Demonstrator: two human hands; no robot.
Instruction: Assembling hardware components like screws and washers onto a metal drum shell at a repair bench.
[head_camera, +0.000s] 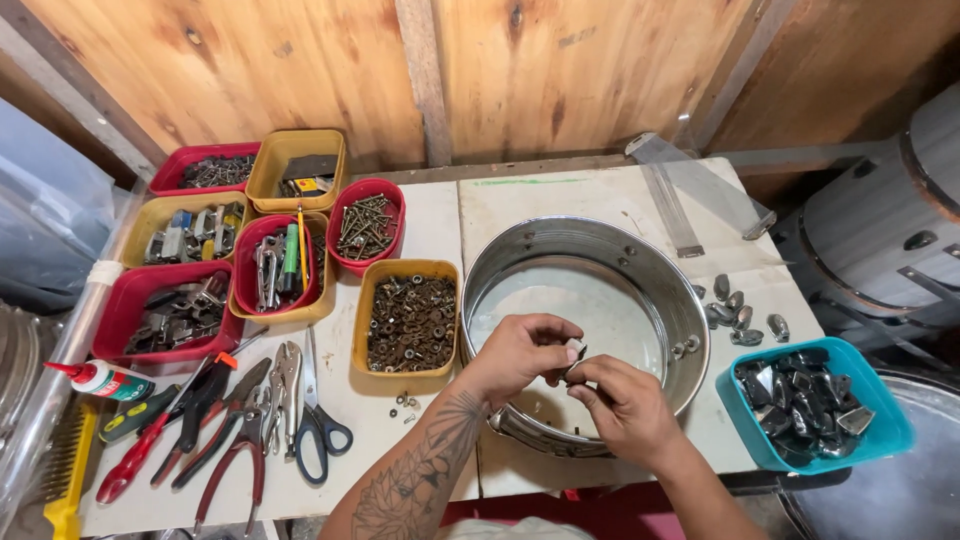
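A white table (560, 200) stands against a plank wall (300, 70), crowded with trays and tools. Over a metal hoop (640, 255), the left hand (520, 355) and right hand (625, 405) pinch a small metal part (575, 350) between closed fingers; its shape is hard to make out.

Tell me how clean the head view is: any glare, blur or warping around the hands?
Head view: even daylight, soft shadows. The metal hoop shows mild sheen, no blinding glare. Left hand and right hand are sharp, but the small part pinched between their fingers is too small to identify. Wide-angle lens bends the table edges.
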